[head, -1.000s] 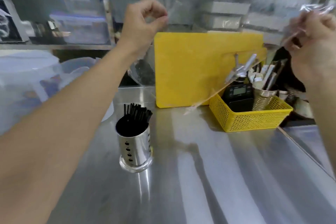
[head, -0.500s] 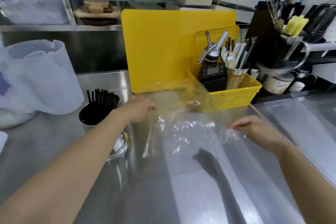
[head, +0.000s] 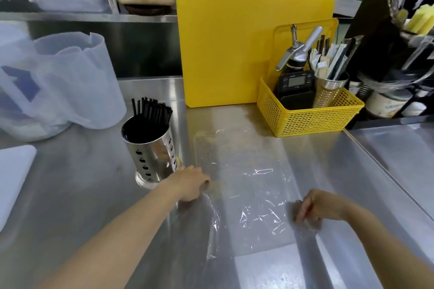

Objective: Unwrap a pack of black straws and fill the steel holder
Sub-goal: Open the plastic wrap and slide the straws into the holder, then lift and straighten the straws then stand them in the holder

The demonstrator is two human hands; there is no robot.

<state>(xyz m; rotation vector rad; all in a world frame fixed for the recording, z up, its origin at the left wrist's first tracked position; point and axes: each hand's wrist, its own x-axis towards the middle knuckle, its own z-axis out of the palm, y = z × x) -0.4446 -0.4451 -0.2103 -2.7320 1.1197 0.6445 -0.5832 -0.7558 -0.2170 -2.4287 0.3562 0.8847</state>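
Note:
The steel holder (head: 151, 155) stands on the steel counter (head: 82, 195) left of centre, perforated, with black straws (head: 151, 111) sticking out of its top. A clear plastic wrapper (head: 246, 195) lies flat on the counter to the holder's right. My left hand (head: 190, 183) pinches the wrapper's left edge just beside the holder's base. My right hand (head: 317, 207) pinches its right edge. The wrapper looks empty.
A yellow cutting board (head: 234, 49) leans at the back. A yellow basket (head: 310, 117) holds a scale, a dispenser and a cup of utensils. White plastic bags (head: 58, 82) sit at the left, a white board (head: 11, 176) at the left edge. A counter seam (head: 387, 171) runs at the right.
Both hands came down from head height and spread the clear wrapper flat on the counter. The view has tilted down toward the counter.

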